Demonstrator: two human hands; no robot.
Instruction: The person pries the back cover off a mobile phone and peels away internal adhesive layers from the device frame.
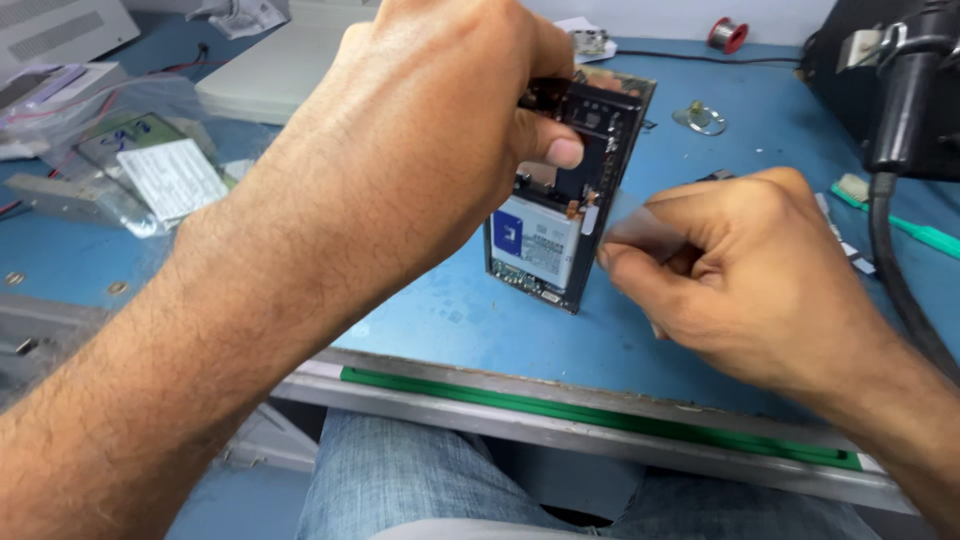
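Note:
My left hand (440,130) grips the top of an opened smartphone (560,215) that stands upright on its lower edge on the blue mat (480,320). Inside the phone I see a white battery and dark circuit parts. My right hand (740,270) is closed just to the right of the phone, pinching a thin clear plastic film (625,225) that touches the phone's side edge.
A black hose and a dark device (900,100) stand at the right. A green-handled tool (925,235), a solder spool (727,34) and a metal ring (703,117) lie behind. Plastic bags with parts (140,160) sit at the left. The table's metal front edge (600,415) runs below.

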